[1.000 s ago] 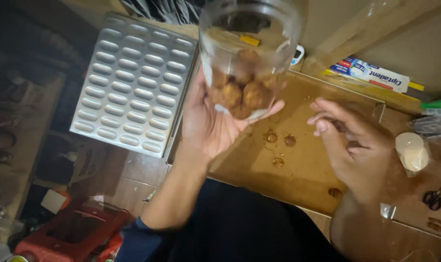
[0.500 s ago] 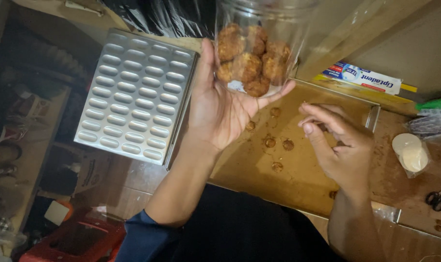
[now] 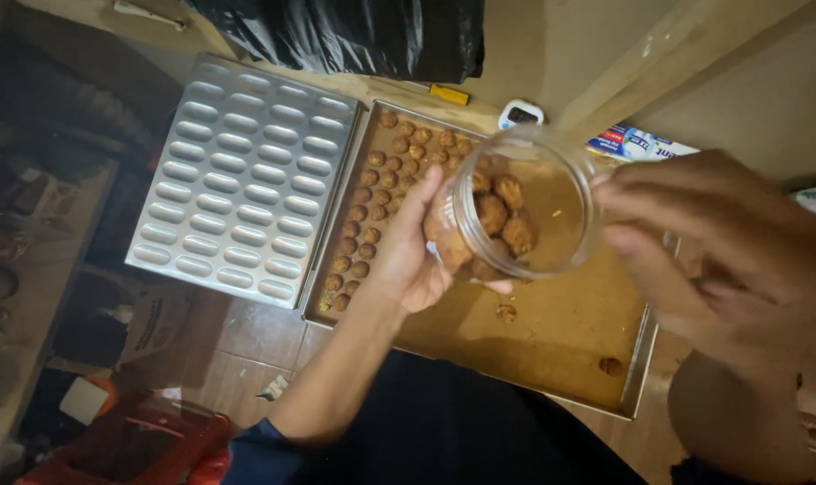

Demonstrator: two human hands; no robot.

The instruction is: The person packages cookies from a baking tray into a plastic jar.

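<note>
My left hand (image 3: 412, 256) grips a clear plastic jar (image 3: 525, 202) from below and tilts its mouth toward me; several round brown cookies lie inside it. My right hand (image 3: 722, 256) hovers at the jar's right rim with fingers curled, blurred, and I cannot tell if it holds anything. Under both hands lies a flat baking tray (image 3: 552, 346) lined with brown paper. Rows of small brown cookies (image 3: 377, 216) fill its left part, and two loose ones lie near the front.
A metal mould tray (image 3: 242, 180) with rows of oval hollows lies left of the baking tray. A black plastic bag (image 3: 354, 36) sits at the back. A small white timer (image 3: 520, 113), a yellow-handled tool and a printed packet lie behind the tray. A red box stands on the floor at lower left.
My left hand lowered the jar and tipped its mouth toward me. My right hand rose from the tray to the jar's rim. The view shifted, showing the cookie rows.
</note>
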